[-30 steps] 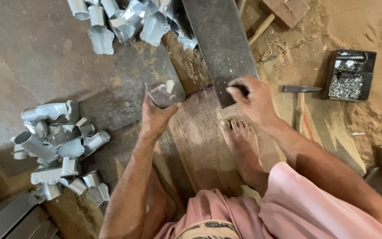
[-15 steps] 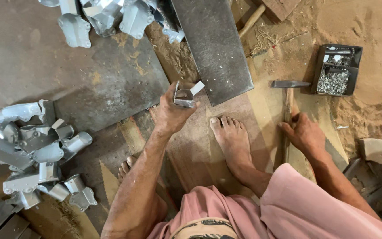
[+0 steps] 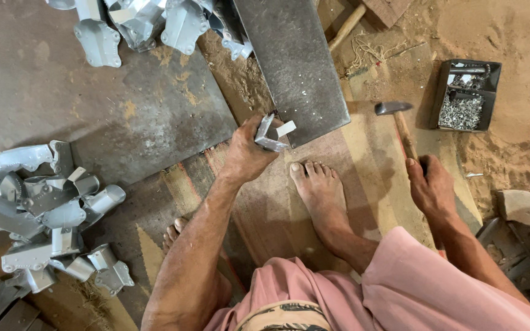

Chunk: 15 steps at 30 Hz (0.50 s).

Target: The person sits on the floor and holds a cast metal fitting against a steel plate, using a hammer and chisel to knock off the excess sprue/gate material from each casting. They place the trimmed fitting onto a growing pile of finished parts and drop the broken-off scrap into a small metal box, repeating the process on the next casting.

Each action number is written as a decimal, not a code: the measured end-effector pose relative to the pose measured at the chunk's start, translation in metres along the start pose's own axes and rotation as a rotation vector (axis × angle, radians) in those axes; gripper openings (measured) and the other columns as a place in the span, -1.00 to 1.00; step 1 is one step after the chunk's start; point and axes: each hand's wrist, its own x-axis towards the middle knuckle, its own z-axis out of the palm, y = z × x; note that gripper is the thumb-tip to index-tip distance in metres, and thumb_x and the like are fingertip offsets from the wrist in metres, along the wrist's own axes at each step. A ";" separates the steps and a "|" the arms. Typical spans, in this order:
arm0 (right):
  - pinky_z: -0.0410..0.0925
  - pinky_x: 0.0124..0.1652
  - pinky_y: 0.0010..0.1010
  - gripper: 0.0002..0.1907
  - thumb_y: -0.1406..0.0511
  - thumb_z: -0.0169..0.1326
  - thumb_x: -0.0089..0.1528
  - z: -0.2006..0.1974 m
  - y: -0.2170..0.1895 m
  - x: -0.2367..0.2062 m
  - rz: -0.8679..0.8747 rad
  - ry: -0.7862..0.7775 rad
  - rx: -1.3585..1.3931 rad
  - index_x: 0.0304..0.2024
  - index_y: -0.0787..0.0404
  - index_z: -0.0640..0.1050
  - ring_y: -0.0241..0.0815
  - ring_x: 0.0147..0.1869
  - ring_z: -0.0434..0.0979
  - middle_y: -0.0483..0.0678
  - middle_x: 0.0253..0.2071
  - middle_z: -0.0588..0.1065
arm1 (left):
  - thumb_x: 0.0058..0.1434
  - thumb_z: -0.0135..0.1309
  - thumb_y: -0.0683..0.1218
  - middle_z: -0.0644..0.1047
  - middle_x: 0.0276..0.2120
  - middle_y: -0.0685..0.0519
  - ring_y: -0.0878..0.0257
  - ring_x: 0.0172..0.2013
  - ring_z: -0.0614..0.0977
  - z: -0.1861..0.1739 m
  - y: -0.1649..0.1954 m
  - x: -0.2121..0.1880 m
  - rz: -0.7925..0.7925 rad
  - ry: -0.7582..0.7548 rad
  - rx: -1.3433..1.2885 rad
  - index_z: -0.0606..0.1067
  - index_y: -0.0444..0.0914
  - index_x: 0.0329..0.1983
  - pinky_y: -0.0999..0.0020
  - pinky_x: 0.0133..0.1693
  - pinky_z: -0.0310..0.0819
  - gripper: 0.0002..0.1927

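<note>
The left hand is closed around a small folded grey sheet-metal bracket, holding it at the near corner of the dark steel slab (fingers hide its lower part). The right hand grips a wooden-handled hammer, its handle's end covered.

No packages, labels or screens (none).

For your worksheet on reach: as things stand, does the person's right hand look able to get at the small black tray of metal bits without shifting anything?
Probably yes. The right hand grips the hammer, and the black tray lies just beyond on open sandy floor, nothing between; the hand is full, though.
</note>
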 end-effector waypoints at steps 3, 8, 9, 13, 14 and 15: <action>0.33 -0.23 -0.06 -0.59 0.09 -0.08 0.45 -0.026 -0.039 -0.022 -0.062 -0.149 0.221 -0.10 0.34 0.52 0.17 -0.29 0.45 0.24 -0.38 0.47 | -0.05 0.32 -0.20 0.60 -0.11 -0.01 0.20 -0.13 0.68 0.000 -0.002 0.002 -0.159 -0.075 -0.018 0.53 -0.18 0.05 0.31 -0.06 0.65 -0.47; 0.36 -0.32 -0.15 -0.67 0.13 -0.09 0.39 -0.037 -0.094 -0.037 -0.255 -0.212 0.012 -0.10 0.26 0.52 0.04 -0.44 0.52 0.13 -0.50 0.48 | -0.11 0.37 -0.19 0.57 -0.07 -0.17 0.02 -0.03 0.63 0.000 0.000 0.002 -0.025 0.008 0.089 0.45 -0.32 0.11 0.15 0.04 0.53 -0.34; 0.36 -0.37 -0.13 -0.67 0.11 -0.07 0.37 -0.036 -0.100 -0.039 -0.261 -0.253 -0.049 -0.11 0.25 0.50 0.07 -0.48 0.52 0.15 -0.54 0.46 | -0.13 0.40 -0.18 0.55 -0.05 -0.19 0.00 -0.02 0.61 0.000 0.001 0.003 -0.010 0.024 0.104 0.41 -0.35 0.14 0.14 0.04 0.51 -0.28; 0.33 -0.42 -0.01 -0.70 0.13 -0.03 0.37 -0.026 -0.116 -0.041 -0.578 -0.173 -0.071 -0.14 0.27 0.44 0.21 -0.49 0.50 0.16 -0.57 0.44 | -0.06 0.33 -0.20 0.62 -0.10 -0.11 0.06 -0.04 0.67 0.001 0.005 0.002 -0.060 -0.022 0.061 0.50 -0.27 0.06 0.18 0.01 0.57 -0.45; 0.34 -0.41 -0.01 -0.70 0.13 -0.03 0.37 -0.024 -0.118 -0.042 -0.599 -0.167 -0.095 -0.14 0.27 0.43 0.22 -0.48 0.51 0.16 -0.57 0.45 | -0.05 0.32 -0.20 0.63 -0.11 -0.08 0.09 -0.05 0.69 0.001 0.006 0.001 -0.049 -0.015 0.020 0.51 -0.26 0.05 0.20 0.01 0.58 -0.47; 0.35 -0.40 0.00 -0.70 0.13 -0.02 0.37 -0.022 -0.120 -0.042 -0.622 -0.158 -0.117 -0.15 0.27 0.41 0.23 -0.46 0.53 0.17 -0.57 0.46 | -0.04 0.31 -0.19 0.65 -0.12 -0.06 0.11 -0.05 0.70 0.002 0.007 0.001 -0.036 -0.009 -0.019 0.51 -0.25 0.04 0.21 0.00 0.60 -0.49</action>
